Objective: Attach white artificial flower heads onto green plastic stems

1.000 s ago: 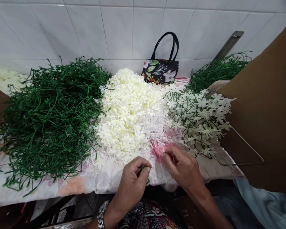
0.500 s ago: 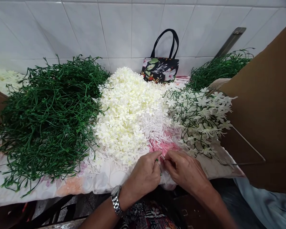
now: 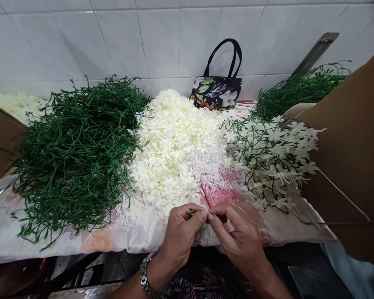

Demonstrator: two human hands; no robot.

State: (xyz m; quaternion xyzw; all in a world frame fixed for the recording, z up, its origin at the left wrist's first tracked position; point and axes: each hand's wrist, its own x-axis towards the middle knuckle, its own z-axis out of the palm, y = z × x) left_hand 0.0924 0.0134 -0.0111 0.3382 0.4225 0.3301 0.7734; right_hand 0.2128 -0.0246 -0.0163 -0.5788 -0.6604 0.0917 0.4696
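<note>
Green stem (image 3: pixel 202 228) pinched between fingertips
Left hand (image 3: pixel 180 237) and right hand (image 3: pixel 238 236) meet, both closed on it; white blossoms (image 3: pixel 177 149) lie just beyond the hands.

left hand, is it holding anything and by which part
The left hand pinches a thin green plastic stem near its tip, between thumb and fingers; the right hand meets it there, fingertips pinched together.
</note>
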